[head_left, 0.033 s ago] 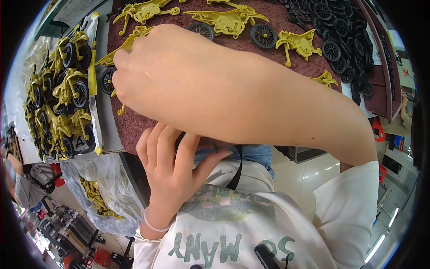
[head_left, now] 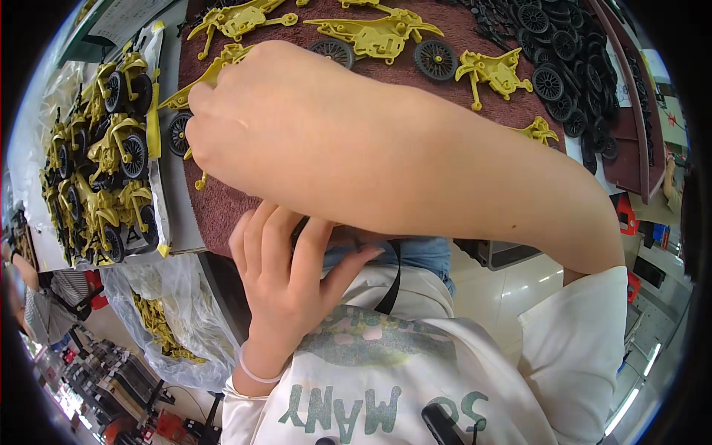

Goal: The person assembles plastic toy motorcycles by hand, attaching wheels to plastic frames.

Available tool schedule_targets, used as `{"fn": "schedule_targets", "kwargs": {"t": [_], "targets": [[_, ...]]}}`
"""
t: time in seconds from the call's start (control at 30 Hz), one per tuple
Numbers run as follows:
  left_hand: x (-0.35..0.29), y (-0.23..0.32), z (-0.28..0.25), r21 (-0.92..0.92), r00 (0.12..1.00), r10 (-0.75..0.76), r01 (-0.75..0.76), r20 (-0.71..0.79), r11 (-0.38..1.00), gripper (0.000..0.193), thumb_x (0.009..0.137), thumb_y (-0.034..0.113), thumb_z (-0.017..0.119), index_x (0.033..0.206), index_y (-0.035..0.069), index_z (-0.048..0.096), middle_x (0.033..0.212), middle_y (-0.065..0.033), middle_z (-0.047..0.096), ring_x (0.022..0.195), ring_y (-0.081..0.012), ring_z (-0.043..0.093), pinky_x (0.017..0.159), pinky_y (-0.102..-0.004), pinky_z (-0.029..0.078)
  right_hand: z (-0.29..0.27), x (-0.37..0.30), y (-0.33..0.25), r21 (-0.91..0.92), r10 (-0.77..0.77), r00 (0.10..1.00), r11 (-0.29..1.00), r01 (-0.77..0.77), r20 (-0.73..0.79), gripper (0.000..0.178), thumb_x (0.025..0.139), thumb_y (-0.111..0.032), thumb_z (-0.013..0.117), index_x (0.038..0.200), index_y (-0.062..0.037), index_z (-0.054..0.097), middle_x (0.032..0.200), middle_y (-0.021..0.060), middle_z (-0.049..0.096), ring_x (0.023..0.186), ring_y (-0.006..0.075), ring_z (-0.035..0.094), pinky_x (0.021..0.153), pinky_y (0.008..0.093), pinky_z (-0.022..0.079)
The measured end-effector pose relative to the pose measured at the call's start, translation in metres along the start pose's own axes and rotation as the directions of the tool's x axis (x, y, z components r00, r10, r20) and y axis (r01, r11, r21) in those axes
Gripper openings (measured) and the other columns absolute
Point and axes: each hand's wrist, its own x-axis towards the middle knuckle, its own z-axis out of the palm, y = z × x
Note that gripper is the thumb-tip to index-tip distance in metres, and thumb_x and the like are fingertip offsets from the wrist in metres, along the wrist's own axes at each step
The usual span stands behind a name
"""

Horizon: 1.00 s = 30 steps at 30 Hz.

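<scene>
My right hand (head_left: 237, 111) reaches across from the right, its fingers curled downward over a yellow toy motorcycle frame half (head_left: 211, 74) on the mat's left side. What its fingertips grip is hidden beneath the hand. A black spoked wheel (head_left: 179, 132) shows just beside its knuckles. Below the right forearm, my left hand (head_left: 282, 271) is at the near edge of the mat, fingers spread and thumb stretched out to the right. Something dark shows between two of its fingers; I cannot make it out. The forearm covers part of the left hand's fingertips.
More yellow frame halves (head_left: 378, 37) lie on the dark red mat (head_left: 463, 93), one with wheels. Black wheels (head_left: 549, 83) are heaped at the far right. Assembled toy motorcycles (head_left: 96, 163) crowd a tray at left. A plastic bag (head_left: 178, 297) with yellow parts is below.
</scene>
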Motion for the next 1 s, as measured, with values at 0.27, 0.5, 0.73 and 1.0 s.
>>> {"fn": "schedule_targets", "kwargs": {"t": [0.27, 0.5, 0.73, 1.0], "targets": [[0.006, 0.002, 0.006, -0.1, 0.999, 0.018, -0.022, -0.041, 0.995, 0.046, 0.068, 0.016, 0.083, 0.11, 0.006, 0.068, 0.119, -0.0128, 0.06, 0.116, -0.0324, 0.056, 0.097, -0.044, 0.043, -0.021, -0.003, 0.004, -0.04, 0.001, 1.0, 0.999, -0.001, -0.015, 0.012, 0.074, -0.018, 0.072, 0.084, -0.0103, 0.075, 0.083, 0.0061, 0.073, 0.086, 0.0199, 0.072, 0.067, 0.0346, 0.056], [0.007, -0.005, 0.003, -0.116, 0.998, 0.01, -0.017, -0.063, 0.993, 0.044, 0.068, 0.012, 0.08, 0.11, 0.007, 0.068, 0.118, -0.0085, 0.062, 0.115, -0.0296, 0.058, 0.097, -0.0424, 0.043, -0.049, -0.073, 0.022, 0.471, 0.37, 0.866, 0.862, -0.186, -0.336, 0.034, 0.073, -0.006, 0.071, 0.107, -0.0047, 0.067, 0.101, 0.0093, 0.069, 0.089, 0.0185, 0.069, 0.075, 0.0319, 0.057], [0.008, 0.002, 0.007, -0.153, 0.998, -0.024, 0.016, -0.052, 0.988, 0.049, 0.064, 0.013, 0.085, 0.109, 0.007, 0.068, 0.119, -0.0091, 0.061, 0.114, -0.0313, 0.055, 0.098, -0.043, 0.045, -0.055, -0.13, 0.026, 0.807, 0.741, 0.614, 0.524, -0.272, -0.274, 0.06, 0.07, 0.007, 0.07, 0.126, -0.0062, 0.052, 0.117, 0.0064, 0.054, 0.096, 0.0143, 0.062, 0.087, 0.0294, 0.055], [0.012, -0.004, 0.011, -0.016, 0.986, 0.153, -0.154, -0.064, 0.988, 0.032, 0.078, 0.026, 0.074, 0.109, 0.021, 0.07, 0.119, -0.0065, 0.061, 0.115, -0.0263, 0.056, 0.097, -0.0419, 0.042, -0.024, -0.148, 0.003, 0.942, 0.847, 0.502, 0.291, -0.165, -0.174, 0.037, 0.076, 0.013, 0.068, 0.1, -0.0061, 0.046, 0.098, 0.0079, 0.063, 0.092, 0.0111, 0.06, 0.084, 0.0258, 0.049]]}}
